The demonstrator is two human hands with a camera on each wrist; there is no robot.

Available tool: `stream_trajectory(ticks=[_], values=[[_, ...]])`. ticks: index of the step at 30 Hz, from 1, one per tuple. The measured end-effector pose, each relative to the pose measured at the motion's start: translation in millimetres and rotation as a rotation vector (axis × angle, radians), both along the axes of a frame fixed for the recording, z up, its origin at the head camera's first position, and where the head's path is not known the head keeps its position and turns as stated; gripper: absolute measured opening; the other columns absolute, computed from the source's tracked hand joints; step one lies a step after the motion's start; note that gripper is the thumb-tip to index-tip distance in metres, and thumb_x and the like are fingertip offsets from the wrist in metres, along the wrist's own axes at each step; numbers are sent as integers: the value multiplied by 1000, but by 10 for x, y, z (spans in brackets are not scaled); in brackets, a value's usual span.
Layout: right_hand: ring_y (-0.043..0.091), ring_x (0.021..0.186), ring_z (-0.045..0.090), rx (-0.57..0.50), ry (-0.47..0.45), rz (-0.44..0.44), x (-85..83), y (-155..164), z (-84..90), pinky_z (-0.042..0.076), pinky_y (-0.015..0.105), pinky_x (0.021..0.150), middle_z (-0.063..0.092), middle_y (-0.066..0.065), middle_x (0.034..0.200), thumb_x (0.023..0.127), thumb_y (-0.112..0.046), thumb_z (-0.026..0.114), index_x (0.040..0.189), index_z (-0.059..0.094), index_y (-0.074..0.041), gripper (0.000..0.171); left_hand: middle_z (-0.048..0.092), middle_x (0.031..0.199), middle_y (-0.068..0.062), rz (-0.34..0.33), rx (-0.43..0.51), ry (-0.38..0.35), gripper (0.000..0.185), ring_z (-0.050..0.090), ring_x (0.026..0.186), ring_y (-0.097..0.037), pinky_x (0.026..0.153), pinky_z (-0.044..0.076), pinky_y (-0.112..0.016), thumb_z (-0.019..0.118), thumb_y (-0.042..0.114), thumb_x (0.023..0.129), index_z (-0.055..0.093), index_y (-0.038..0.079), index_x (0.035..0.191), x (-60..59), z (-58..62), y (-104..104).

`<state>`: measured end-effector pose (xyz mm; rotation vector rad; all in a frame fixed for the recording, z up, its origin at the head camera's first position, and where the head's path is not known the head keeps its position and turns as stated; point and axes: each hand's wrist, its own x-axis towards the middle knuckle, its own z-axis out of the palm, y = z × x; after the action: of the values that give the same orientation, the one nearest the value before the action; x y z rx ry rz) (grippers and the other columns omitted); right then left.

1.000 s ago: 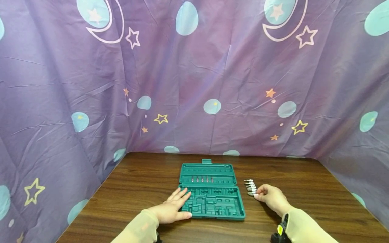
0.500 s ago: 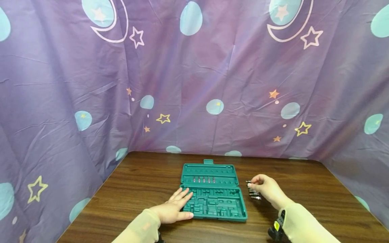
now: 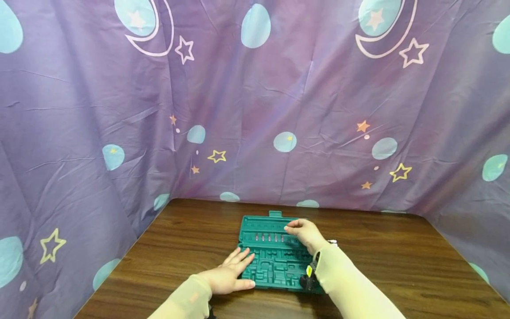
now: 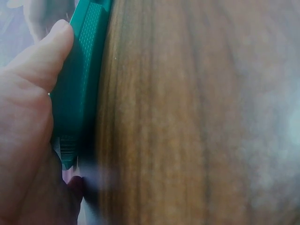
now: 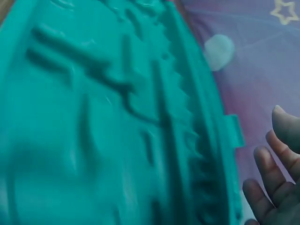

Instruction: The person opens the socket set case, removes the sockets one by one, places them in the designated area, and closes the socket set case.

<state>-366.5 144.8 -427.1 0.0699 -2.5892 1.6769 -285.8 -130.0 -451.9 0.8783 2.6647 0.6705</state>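
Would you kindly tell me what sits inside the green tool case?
The green tool case holds a row of bits in its far half; the right hand covers the slots beside them.

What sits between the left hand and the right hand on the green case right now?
In the head view, only the green case's empty moulded recesses lie between the left hand and the right hand; a row of bits sits just left of the right hand's fingertips.
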Motion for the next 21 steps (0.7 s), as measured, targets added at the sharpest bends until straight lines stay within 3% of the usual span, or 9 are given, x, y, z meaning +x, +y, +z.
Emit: stream_trajectory(ticks=[3, 6, 9, 12, 21], values=[[36, 105, 53, 121, -30, -48, -11, -139, -71, 28, 55, 96, 67, 14, 104, 86, -20, 72, 97, 71, -1, 22, 14, 161, -6, 1, 1, -3, 77, 1, 147, -29, 111, 18, -58, 51, 54, 94, 23, 14, 154, 0, -1, -4], [44, 114, 44, 283, -101, -114, 11, -190, -114, 20, 63, 96, 66, 13, 108, 83, -31, 75, 96, 75, -10, 25, 13, 161, -6, -4, -1, -4, 77, 1, 147, -29, 111, 19, -58, 51, 54, 94, 23, 14, 154, 3, 2, -1], [46, 114, 39, 386, -154, -146, 20, -203, -145, 25, 59, 93, 63, 16, 111, 80, -38, 76, 94, 77, -16, 26, 13, 161, -6, -9, -6, -1, 78, 1, 147, -29, 111, 19, -58, 50, 55, 94, 22, 14, 155, 7, 8, 6], [47, 110, 38, 415, -176, -167, 17, -216, -158, 27, 57, 92, 58, 23, 112, 79, -40, 77, 93, 78, -17, 27, 13, 161, -7, -9, -11, 4, 79, 2, 147, -30, 111, 19, -57, 50, 56, 94, 22, 14, 155, 7, 12, 2], [51, 114, 28, 282, -267, -231, 34, -268, -121, 30, 62, 93, 38, 36, 126, 78, -30, 79, 90, 77, -14, 20, 12, 161, -5, -8, -9, -14, 79, 0, 147, -29, 112, 18, -57, 50, 57, 94, 22, 15, 155, -13, -11, -11]])
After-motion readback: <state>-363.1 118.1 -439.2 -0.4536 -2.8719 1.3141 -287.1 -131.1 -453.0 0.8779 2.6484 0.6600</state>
